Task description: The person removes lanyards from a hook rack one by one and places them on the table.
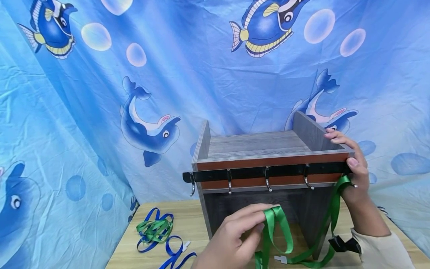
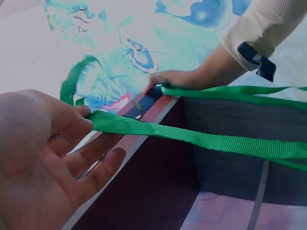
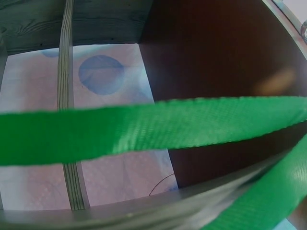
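Between thumb and fingertips, my left hand (image 1: 235,233) pinches a looped green lanyard (image 1: 285,229) in front of a grey wooden shelf unit (image 1: 255,144). A black hook rail (image 1: 248,173) with several silver hooks runs along the unit's brown front. My right hand (image 1: 357,181) grips the unit's right front corner, thumb at the rail's end and fingers over the side panel. Another green lanyard (image 1: 335,205) hangs from the rightmost hook, beside that hand. In the left wrist view, the pinched lanyard (image 2: 192,136) stretches rightward. A green band (image 3: 144,127) crosses the right wrist view.
Left of the unit, a tangled blue and green lanyard bundle (image 1: 156,228) lies on the wooden table (image 1: 134,257), with a blue lanyard (image 1: 173,257) nearer me. A white clip (image 1: 280,259) lies by the green band. Behind hangs a blue sea-print cloth (image 1: 208,82).
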A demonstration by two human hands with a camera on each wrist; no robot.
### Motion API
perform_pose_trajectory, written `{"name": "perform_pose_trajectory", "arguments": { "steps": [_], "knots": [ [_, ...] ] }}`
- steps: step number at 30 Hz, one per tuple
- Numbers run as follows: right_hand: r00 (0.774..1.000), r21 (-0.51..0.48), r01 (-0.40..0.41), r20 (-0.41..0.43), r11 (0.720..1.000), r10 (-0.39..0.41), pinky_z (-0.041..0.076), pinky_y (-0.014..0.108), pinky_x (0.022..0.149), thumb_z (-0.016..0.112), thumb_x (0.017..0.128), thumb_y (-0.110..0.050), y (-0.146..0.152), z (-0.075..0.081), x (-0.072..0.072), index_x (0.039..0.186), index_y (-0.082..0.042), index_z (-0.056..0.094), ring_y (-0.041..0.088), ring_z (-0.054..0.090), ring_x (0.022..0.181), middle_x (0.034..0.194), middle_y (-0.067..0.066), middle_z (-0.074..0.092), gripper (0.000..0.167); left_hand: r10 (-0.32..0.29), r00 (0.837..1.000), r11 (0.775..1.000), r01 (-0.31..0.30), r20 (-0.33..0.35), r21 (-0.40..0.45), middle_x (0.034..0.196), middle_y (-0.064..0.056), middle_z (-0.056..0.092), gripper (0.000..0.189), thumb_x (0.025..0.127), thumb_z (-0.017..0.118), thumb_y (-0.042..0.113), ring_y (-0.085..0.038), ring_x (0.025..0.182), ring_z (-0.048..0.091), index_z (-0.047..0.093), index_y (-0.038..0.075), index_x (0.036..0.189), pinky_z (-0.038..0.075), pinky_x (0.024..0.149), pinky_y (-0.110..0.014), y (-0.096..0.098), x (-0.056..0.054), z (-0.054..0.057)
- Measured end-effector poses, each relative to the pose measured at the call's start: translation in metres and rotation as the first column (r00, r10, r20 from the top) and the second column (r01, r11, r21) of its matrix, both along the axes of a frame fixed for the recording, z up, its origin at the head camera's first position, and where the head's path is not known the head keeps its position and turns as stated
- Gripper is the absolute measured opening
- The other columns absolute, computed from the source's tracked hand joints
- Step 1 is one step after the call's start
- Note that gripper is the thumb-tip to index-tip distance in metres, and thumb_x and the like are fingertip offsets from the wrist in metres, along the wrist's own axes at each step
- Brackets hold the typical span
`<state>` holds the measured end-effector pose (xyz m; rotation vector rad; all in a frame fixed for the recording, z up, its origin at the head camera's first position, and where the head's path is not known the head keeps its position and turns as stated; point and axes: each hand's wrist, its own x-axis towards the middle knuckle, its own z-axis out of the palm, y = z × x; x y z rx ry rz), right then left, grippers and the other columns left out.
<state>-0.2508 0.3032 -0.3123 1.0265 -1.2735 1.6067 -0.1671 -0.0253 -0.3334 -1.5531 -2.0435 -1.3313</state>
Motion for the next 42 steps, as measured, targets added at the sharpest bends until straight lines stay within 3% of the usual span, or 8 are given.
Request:
{"name": "perform_pose_trajectory", "arguments": {
  "steps": [5, 10, 17, 22, 28, 33, 37, 42],
  "knots": [
    [1.000, -0.007, 0.011, 0.014, 1.000, -0.011, 0.024, 0.037, 0.126, 0.034, 0.098, -0.014, 0.001, 0.000, 0.002, 0.127, 0.011, 0.062, 0.037, 0.039, 0.148, 0.141, 0.019, 0.063, 0.047, -0.007, 1.000, 0.999, 0.006, 0.020, 0.036, 0.151, -0.009, 0.059, 0.041, 0.110, 0.047, -0.002, -0.016, 0.125, 0.066, 0.061, 0.008, 0.147, 0.061, 0.090, -0.023, -0.013, 0.003, 0.003],
    [1.000, -0.013, 0.012, 0.021, 1.000, -0.012, 0.025, 0.037, 0.124, 0.034, 0.098, -0.014, 0.002, -0.001, 0.003, 0.127, 0.011, 0.061, 0.037, 0.038, 0.148, 0.141, 0.019, 0.063, 0.047, 0.015, 0.998, 0.997, -0.010, -0.059, 0.073, 0.149, -0.012, 0.060, 0.043, 0.106, 0.050, -0.007, -0.018, 0.123, 0.066, 0.061, 0.005, 0.146, 0.060, 0.091, -0.025, -0.025, 0.003, 0.007],
    [1.000, 0.002, 0.013, 0.028, 1.000, -0.013, 0.025, 0.037, 0.123, 0.035, 0.100, -0.015, 0.002, -0.001, 0.003, 0.129, 0.010, 0.061, 0.036, 0.037, 0.149, 0.144, 0.018, 0.061, 0.046, 0.126, 0.991, 0.990, -0.123, -0.042, 0.075, 0.150, -0.006, 0.060, 0.048, 0.105, 0.051, -0.008, -0.017, 0.132, 0.064, 0.062, 0.012, 0.147, 0.059, 0.104, -0.031, -0.050, 0.012, 0.015],
    [1.000, -0.002, 0.019, 0.023, 1.000, -0.019, 0.023, 0.036, 0.127, 0.035, 0.099, -0.014, 0.001, 0.000, 0.003, 0.128, 0.011, 0.061, 0.037, 0.038, 0.148, 0.142, 0.018, 0.063, 0.047, 0.175, 0.980, 0.980, -0.165, -0.090, 0.113, 0.149, -0.011, 0.061, 0.053, 0.101, 0.050, -0.016, -0.017, 0.134, 0.063, 0.060, 0.007, 0.148, 0.057, 0.108, -0.029, -0.070, 0.015, 0.019],
    [1.000, -0.009, 0.010, 0.016, 1.000, -0.010, 0.021, 0.037, 0.129, 0.035, 0.098, -0.013, 0.000, 0.001, 0.002, 0.127, 0.011, 0.062, 0.038, 0.038, 0.149, 0.141, 0.018, 0.064, 0.047, 0.286, 0.957, 0.953, -0.278, -0.055, 0.125, 0.148, -0.009, 0.061, 0.054, 0.101, 0.050, -0.017, -0.011, 0.129, 0.065, 0.061, 0.009, 0.148, 0.060, 0.098, -0.024, -0.090, 0.018, 0.022],
    [1.000, -0.005, 0.007, 0.016, 1.000, -0.007, 0.019, 0.037, 0.131, 0.035, 0.099, -0.014, 0.000, 0.000, 0.002, 0.128, 0.011, 0.061, 0.037, 0.039, 0.149, 0.141, 0.018, 0.063, 0.046, 0.334, 0.939, 0.932, -0.316, -0.079, 0.179, 0.148, -0.013, 0.061, 0.056, 0.098, 0.049, -0.022, -0.010, 0.132, 0.063, 0.061, 0.003, 0.146, 0.056, 0.102, -0.018, -0.105, 0.016, 0.020],
    [1.000, -0.002, 0.011, 0.010, 1.000, -0.011, 0.019, 0.037, 0.132, 0.035, 0.099, -0.014, 0.000, 0.000, 0.002, 0.127, 0.011, 0.062, 0.036, 0.040, 0.148, 0.141, 0.018, 0.063, 0.046, 0.402, 0.914, 0.902, -0.384, -0.059, 0.198, 0.147, -0.011, 0.063, 0.055, 0.097, 0.051, -0.022, -0.009, 0.132, 0.063, 0.062, 0.003, 0.145, 0.055, 0.102, -0.016, -0.115, 0.016, 0.018],
    [1.000, 0.001, 0.017, 0.013, 1.000, -0.017, 0.019, 0.037, 0.131, 0.034, 0.099, -0.014, 0.001, 0.000, 0.002, 0.128, 0.011, 0.062, 0.036, 0.040, 0.148, 0.141, 0.018, 0.063, 0.047, 0.502, 0.865, 0.851, -0.494, 0.002, 0.179, 0.143, -0.006, 0.066, 0.050, 0.100, 0.054, -0.017, -0.006, 0.121, 0.067, 0.066, 0.007, 0.142, 0.058, 0.097, -0.016, -0.127, 0.017, 0.017]
  ]
}}
